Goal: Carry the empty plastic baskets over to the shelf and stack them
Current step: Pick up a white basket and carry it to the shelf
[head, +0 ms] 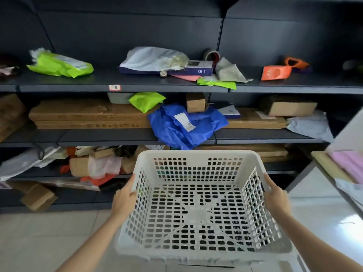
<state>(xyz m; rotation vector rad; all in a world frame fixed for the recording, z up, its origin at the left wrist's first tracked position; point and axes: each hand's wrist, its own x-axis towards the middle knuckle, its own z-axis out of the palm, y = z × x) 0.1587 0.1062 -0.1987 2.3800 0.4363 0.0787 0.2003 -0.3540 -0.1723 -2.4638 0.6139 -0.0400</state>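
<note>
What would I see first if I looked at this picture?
A big white basket, empty, held low in the middle by the left hand and the right hand. Behind it, on the dark shelf, a bright blue bag spills over the middle ledge.

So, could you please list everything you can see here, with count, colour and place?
plastic basket: one, white, empty, held in front of the shelf
shelf unit: one, dark grey, several tiers, across the back
green mailer bags: three, lime, top and second tiers
blue bag: one, second tier, hanging over the edge
flat cardboard boxes: brown, stacked on second tier; count unclear
orange box: one, top tier right
keyboard box: one, dark blue, top tier centre
mixed parcels: many, third tier left
hands: left hand and right hand, gripping the basket's side rims
</note>
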